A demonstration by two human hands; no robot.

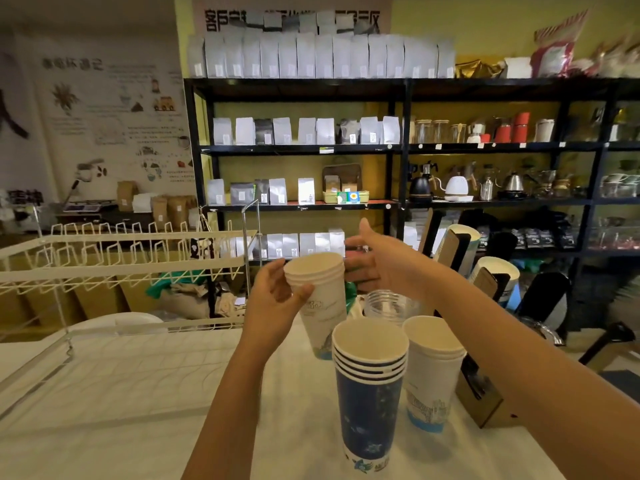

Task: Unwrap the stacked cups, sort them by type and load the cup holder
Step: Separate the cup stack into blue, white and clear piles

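Observation:
My left hand [277, 299] grips a tilted stack of white printed paper cups [322, 299] near its rim, above the white table [138, 393]. My right hand [370, 258] reaches past that stack with thumb up and fingers spread, touching its far side; whether it holds anything is unclear. A stack of blue paper cups [369, 393] stands upright at the front. Beside it on the right stands a second white cup stack [431, 375]. Clear plastic cups [388, 303] sit behind them. The black cup holder [460, 251] at the right carries white cup stacks in its slots.
A white wire rack [121, 258] stands at the left over the table. Black shelving [398, 147] with bags, kettles and jars fills the back. A cardboard box [481, 400] rests at the table's right edge. A white bowl [114, 322] lies under the rack.

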